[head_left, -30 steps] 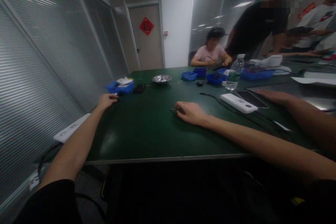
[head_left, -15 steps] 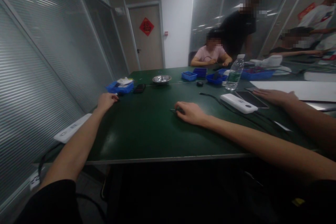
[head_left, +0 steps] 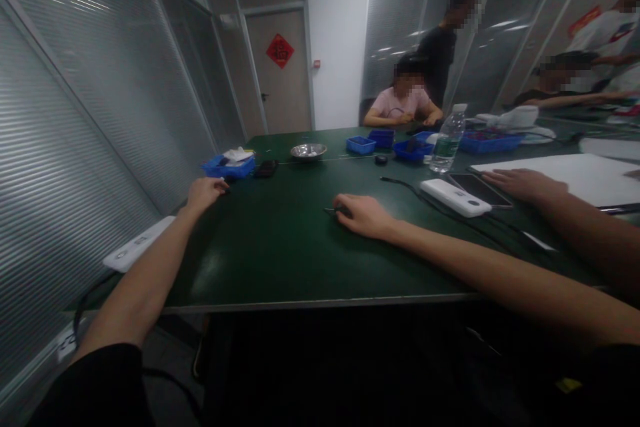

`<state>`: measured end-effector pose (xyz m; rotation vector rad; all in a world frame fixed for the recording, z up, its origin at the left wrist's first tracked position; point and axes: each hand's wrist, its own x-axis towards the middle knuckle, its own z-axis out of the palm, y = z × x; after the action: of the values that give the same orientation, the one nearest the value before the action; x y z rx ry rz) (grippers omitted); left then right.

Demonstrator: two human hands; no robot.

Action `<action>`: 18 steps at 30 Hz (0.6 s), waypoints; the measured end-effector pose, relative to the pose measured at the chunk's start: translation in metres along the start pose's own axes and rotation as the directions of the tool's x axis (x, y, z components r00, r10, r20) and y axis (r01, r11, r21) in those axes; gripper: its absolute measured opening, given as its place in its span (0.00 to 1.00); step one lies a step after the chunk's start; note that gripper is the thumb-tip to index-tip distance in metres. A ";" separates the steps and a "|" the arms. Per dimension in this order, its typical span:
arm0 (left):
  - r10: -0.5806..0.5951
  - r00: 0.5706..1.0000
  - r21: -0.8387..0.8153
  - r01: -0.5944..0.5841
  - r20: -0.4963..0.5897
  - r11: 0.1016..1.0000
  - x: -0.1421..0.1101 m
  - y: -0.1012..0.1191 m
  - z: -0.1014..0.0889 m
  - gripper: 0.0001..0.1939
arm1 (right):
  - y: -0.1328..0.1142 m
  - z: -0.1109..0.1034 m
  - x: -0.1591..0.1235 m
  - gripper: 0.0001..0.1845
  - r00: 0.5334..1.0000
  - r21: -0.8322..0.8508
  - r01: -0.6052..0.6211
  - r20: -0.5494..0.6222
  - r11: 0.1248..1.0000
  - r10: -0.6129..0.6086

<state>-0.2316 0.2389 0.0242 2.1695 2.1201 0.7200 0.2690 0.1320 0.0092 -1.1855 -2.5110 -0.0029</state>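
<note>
Right hand (head_left: pixel 364 215) grips 1 thin tool (head_left: pixel 331 209) — door sign (head_left: pixel 280 51) reads "福".

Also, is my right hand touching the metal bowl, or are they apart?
Apart. The head view shows green table between the right hand and the metal bowl, which stands farther back.

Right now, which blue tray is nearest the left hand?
The blue tray just beyond the left hand, with white material on top. The other blue trays all sit right of the metal bowl.
</note>
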 end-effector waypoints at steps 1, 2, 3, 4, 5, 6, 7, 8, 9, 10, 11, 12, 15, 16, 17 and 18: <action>0.006 1.000 0.001 -0.006 0.000 1.000 0.001 0.000 0.001 0.13 | 0.000 0.000 0.000 0.15 1.000 0.004 -0.001 0.001 1.000 0.001; 0.014 1.000 -0.001 -0.014 0.003 1.000 0.002 0.001 0.003 0.13 | 0.000 -0.001 0.000 0.15 1.000 0.007 0.001 0.001 1.000 -0.001; 0.024 1.000 -0.009 -0.024 0.010 1.000 0.004 0.003 0.006 0.12 | -0.001 -0.001 0.000 0.14 1.000 0.009 0.004 0.000 1.000 -0.004; 0.038 0.999 -0.027 -0.037 0.021 0.999 0.006 0.006 0.008 0.12 | -0.001 -0.002 -0.001 0.14 1.000 0.010 0.008 -0.002 1.000 -0.008; 0.056 0.998 -0.055 -0.054 0.034 0.997 0.008 0.011 0.012 0.11 | -0.001 -0.002 -0.001 0.14 1.000 0.011 0.013 -0.003 1.000 -0.013; 0.081 0.996 -0.090 -0.077 0.047 0.993 0.009 0.016 0.016 0.11 | -0.001 -0.002 -0.001 0.14 1.000 0.012 0.017 -0.003 1.000 -0.017; 0.113 0.992 -0.131 -0.104 0.062 0.986 0.010 0.024 0.020 0.11 | -0.002 -0.002 -0.001 0.14 1.000 0.013 0.020 -0.002 1.000 -0.020; 0.149 0.986 -0.176 -0.134 0.079 0.975 0.011 0.032 0.024 0.11 | -0.002 -0.003 -0.002 0.15 1.000 0.015 0.022 0.001 1.000 -0.022; 0.187 0.978 -0.220 -0.163 0.097 0.962 0.011 0.042 0.028 0.11 | -0.002 -0.003 -0.002 0.15 1.000 0.017 0.025 0.002 1.000 -0.025; 0.225 0.967 -0.263 -0.189 0.117 0.946 0.010 0.052 0.033 0.12 | -0.002 -0.003 -0.002 0.15 1.000 0.018 0.028 0.003 0.999 -0.028; 0.263 0.955 -0.305 -0.211 0.138 0.929 0.008 0.064 0.037 0.12 | -0.002 -0.003 -0.002 0.15 0.999 0.021 0.033 0.004 0.999 -0.033; 0.301 0.941 -0.342 -0.235 0.154 0.910 0.005 0.075 0.042 0.13 | -0.002 -0.003 -0.002 0.15 0.999 0.025 0.040 0.006 0.999 -0.040; 0.443 0.881 -0.436 -0.338 0.163 0.834 -0.008 0.111 0.053 0.14 | -0.001 -0.003 -0.002 0.15 0.997 0.053 0.077 0.002 0.996 -0.077; 0.492 0.855 -0.464 -0.375 0.160 0.802 -0.014 0.122 0.056 0.14 | -0.001 -0.002 -0.002 0.15 0.996 0.063 0.092 -0.002 0.994 -0.092; 0.538 0.828 -0.490 -0.407 0.160 0.771 -0.020 0.133 0.058 0.14 | 0.000 -0.002 -0.002 0.15 0.995 0.072 0.105 -0.008 0.992 -0.104; 0.579 0.799 -0.513 -0.434 0.160 0.741 -0.026 0.142 0.059 0.14 | 0.000 -0.001 -0.002 0.15 0.993 0.078 0.116 -0.014 0.990 -0.115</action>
<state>-0.0768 0.2215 0.0106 2.3861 1.0494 0.7329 0.2707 0.1302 0.0097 -1.0061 -2.5429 0.0605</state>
